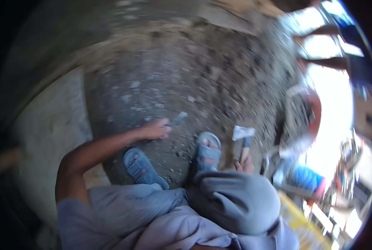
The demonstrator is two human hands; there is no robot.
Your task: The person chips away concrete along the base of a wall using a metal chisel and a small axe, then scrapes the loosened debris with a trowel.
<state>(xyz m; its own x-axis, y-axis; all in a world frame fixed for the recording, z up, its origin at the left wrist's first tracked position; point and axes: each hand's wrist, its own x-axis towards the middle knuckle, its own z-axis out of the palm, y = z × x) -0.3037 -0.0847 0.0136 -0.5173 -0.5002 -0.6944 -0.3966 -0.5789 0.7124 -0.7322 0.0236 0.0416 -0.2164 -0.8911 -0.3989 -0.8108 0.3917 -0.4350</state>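
Observation:
My left hand (156, 129) is stretched out over the dirt floor, its fingers closed around a small tool with a flat, pale blade (180, 117). Motion blurs that tool, so its exact kind is unclear. Beside my bent right knee, my right hand (246, 164) grips the short handle of a hatchet (243, 133). The hatchet's bright, wide metal head points away from me, and my knee partly hides the wrist. Between the two hands is my sandalled right foot (208, 151); the left sandal (142, 167) rests below my left forearm.
Rough dirt ground (169, 75) with scattered pale chips spreads ahead. A large pale slab (54, 121) lies on the left. At the upper right stand another person's legs (325, 62). A blue bundle (304, 177) and assorted clutter fill the right, near a yellow surface (300, 221).

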